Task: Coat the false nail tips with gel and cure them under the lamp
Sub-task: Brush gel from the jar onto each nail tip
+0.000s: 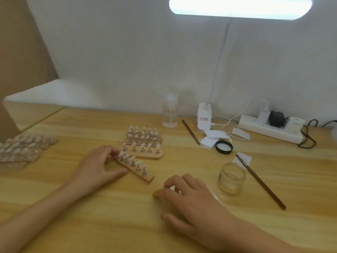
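A wooden strip (144, 175) carrying several white false nail tips on metal pegs lies slanted at the table's middle. My left hand (96, 167) grips its left end between thumb and fingers. Behind it lie more wooden strips (144, 143) with nail tips, side by side. My right hand (189, 199) rests on the table below and right of the slanted strip, fingers loosely curled, holding nothing. An open glass jar (231, 178) stands to its right, with a brush (260, 181) lying beside it. The jar's black lid (224, 147) lies farther back.
A clear pump bottle (170, 111) stands at the back. A second brush (191, 132), white pads (213, 138), a white lamp base (204, 118) with cable and a power strip (269, 129) fill the back right. A mirror (27, 115) at left reflects more strips. A lamp bar (240, 8) glows overhead.
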### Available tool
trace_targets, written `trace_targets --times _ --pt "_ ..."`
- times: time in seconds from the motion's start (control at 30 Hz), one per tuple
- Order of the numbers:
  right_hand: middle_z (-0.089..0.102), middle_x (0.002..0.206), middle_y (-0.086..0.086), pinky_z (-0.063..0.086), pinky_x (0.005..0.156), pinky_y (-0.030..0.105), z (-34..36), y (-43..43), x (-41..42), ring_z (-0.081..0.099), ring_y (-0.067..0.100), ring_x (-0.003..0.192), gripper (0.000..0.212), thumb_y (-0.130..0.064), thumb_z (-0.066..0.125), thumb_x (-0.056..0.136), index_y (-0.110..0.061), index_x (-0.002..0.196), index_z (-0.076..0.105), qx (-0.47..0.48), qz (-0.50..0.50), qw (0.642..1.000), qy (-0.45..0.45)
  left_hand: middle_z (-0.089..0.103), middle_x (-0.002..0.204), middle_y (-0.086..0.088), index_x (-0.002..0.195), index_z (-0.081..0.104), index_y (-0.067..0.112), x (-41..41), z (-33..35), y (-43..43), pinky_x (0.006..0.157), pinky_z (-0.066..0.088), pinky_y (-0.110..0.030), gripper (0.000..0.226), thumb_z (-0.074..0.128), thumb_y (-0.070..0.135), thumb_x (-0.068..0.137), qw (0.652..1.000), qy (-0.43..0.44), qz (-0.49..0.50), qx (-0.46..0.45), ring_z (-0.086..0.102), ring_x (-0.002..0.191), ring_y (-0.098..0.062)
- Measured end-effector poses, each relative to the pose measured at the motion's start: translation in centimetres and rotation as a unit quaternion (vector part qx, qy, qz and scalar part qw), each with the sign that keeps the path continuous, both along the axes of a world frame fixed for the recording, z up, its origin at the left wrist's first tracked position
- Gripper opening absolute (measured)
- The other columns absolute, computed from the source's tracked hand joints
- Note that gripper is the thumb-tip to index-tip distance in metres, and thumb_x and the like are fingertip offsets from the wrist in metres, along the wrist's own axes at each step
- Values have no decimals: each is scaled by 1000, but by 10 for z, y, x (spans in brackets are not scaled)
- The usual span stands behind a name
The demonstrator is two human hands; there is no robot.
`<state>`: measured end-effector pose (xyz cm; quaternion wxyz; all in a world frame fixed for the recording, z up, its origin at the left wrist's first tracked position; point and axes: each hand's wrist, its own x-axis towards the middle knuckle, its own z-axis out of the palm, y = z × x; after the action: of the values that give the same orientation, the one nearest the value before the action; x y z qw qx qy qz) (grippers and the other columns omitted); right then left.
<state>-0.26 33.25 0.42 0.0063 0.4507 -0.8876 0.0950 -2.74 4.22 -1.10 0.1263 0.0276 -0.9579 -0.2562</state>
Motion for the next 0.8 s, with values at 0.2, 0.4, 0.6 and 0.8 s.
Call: trace_targets --times 0.2,0.4,0.6,0.8 --pt "36 129 -2 31 98 36 -3 -35 -28 33 18 114 58 -61 18 99 -24 139 39 45 -65 993 87 56 88 19 87 52 40 -12 -6 -1 77 48 -38 33 81 44 71 999 43 0 -11 54 89 -9" --pt "39 133 -1 34 99 34 6 -21 -18 35 18 116 52 -50 34 102 -23 146 35 3 -44 997 68 56 87 13 85 53 35 -19 -12 -4 75 48 -40 32 83 35 74 999 46 7 3 56 85 -13" --pt "44 85 -18 34 69 15 11 92 6 42 1 74 6 -24 51 94 -29 92 55 -211 -55 962 165 42 94 19 105 50 28 6 6 27 74 34 -15 34 67 43 81 970 195 -133 -64 44 84 1" --pt "51 92 -16 43 69 21 5 178 -30 50 -1 84 28 -46 59 88 -49 108 40 -134 -334 932 -30 44 124 36 136 22 59 10 7 148 84 36 -3 79 63 74 70 944 -17 -322 73 45 114 7"
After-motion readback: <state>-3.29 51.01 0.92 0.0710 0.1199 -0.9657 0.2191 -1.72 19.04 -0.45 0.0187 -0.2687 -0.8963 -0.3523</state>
